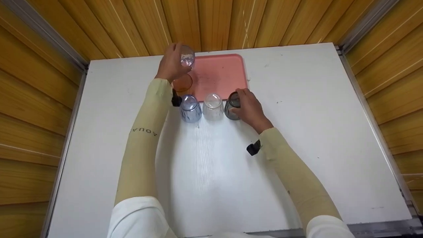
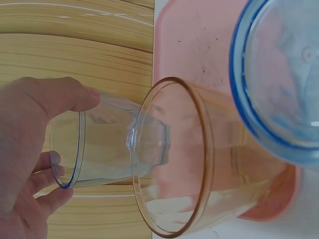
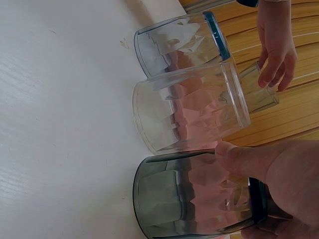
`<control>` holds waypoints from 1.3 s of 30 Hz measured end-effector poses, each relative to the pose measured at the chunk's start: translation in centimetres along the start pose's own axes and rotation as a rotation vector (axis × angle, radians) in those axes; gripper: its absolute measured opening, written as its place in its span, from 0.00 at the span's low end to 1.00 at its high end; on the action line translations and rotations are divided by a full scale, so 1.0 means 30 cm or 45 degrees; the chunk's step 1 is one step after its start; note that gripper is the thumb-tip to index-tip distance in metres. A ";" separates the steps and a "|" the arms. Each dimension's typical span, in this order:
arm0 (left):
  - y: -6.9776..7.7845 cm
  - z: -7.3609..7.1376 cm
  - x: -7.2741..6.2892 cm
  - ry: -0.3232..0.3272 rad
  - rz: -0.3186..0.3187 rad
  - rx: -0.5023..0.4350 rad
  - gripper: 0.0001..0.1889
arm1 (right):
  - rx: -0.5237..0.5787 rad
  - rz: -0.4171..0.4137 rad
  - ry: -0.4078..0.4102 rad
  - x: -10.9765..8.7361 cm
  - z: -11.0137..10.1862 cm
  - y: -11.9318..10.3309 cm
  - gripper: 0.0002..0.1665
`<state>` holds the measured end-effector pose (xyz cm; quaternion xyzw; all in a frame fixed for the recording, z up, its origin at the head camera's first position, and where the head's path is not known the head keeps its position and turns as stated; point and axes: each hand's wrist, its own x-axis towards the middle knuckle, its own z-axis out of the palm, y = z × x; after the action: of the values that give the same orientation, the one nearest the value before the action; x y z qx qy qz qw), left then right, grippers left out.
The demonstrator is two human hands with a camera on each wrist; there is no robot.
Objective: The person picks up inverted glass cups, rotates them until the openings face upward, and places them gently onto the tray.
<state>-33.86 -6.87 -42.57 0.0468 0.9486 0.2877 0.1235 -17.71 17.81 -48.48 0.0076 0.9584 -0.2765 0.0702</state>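
A clear glass with a bluish rim (image 2: 107,137) is in my left hand (image 1: 172,62), held near its rim with its base pointing down, by the tray's back left corner. Below that hand, an orange glass (image 2: 194,149) stands rim up on the pink tray (image 1: 218,74). In front of the tray's near edge, a blue glass (image 1: 191,110), a clear glass (image 1: 213,109) and a dark grey glass (image 3: 164,194) stand upside down in a row. My right hand (image 1: 249,107) grips the dark grey one around its upper part, thumb on the near side.
The white table (image 1: 205,172) carries all of this. Wood-patterned panels (image 1: 214,23) rise along the back and both sides, with metal rails (image 1: 366,105) at the side edges. A black wrist camera (image 1: 253,147) sits on the right forearm.
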 end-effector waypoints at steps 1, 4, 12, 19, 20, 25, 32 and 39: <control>-0.005 0.000 0.001 -0.003 -0.004 -0.003 0.50 | -0.001 0.002 0.001 -0.001 0.002 -0.002 0.45; -0.019 0.001 0.004 -0.007 -0.012 -0.003 0.50 | -0.003 -0.004 0.002 -0.003 0.005 -0.007 0.45; -0.029 0.003 0.006 -0.013 -0.037 0.017 0.50 | -0.008 0.009 0.001 -0.011 0.008 -0.014 0.45; -0.023 0.016 0.019 -0.026 -0.035 -0.005 0.48 | -0.025 0.000 0.013 -0.018 0.003 -0.007 0.44; -0.024 0.017 0.020 -0.025 -0.030 -0.003 0.48 | -0.021 0.000 0.016 -0.018 0.002 -0.007 0.44; -0.035 0.017 0.018 -0.023 -0.031 0.020 0.47 | 0.000 0.006 0.005 -0.022 0.003 -0.011 0.45; -0.044 0.012 0.019 -0.046 -0.072 -0.031 0.50 | 0.006 0.015 0.000 -0.026 0.002 -0.011 0.44; -0.043 0.025 0.022 -0.051 -0.072 0.011 0.49 | 0.005 0.008 0.001 -0.030 0.000 -0.010 0.44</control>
<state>-34.31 -7.44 -44.02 0.0260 0.9481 0.2790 0.1502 -16.85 17.58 -48.20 0.0109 0.9578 -0.2783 0.0705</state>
